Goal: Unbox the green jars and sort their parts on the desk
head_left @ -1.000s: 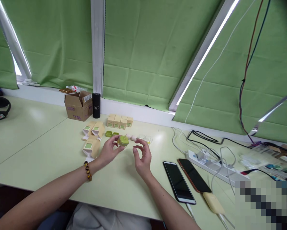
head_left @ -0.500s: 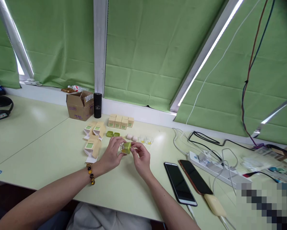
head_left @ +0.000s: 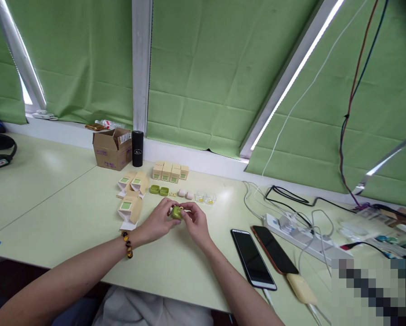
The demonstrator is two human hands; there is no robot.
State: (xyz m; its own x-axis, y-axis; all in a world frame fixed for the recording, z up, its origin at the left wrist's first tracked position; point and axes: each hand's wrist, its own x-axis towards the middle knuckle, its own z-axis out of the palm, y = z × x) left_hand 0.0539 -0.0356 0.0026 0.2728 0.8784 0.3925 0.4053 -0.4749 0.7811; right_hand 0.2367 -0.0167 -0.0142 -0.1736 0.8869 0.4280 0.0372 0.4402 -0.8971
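The right hand (head_left: 196,222), spread a second ago, now pinches the small green case (head_left: 177,212) together with the left hand (head_left: 158,221) (both grip it), right of the tan box (head_left: 130,209).

Soft daylight leaked past the blinds (head_left: 206,68) at twelve o'clock; edges bowed, and the five o'clock corner was pixelated.
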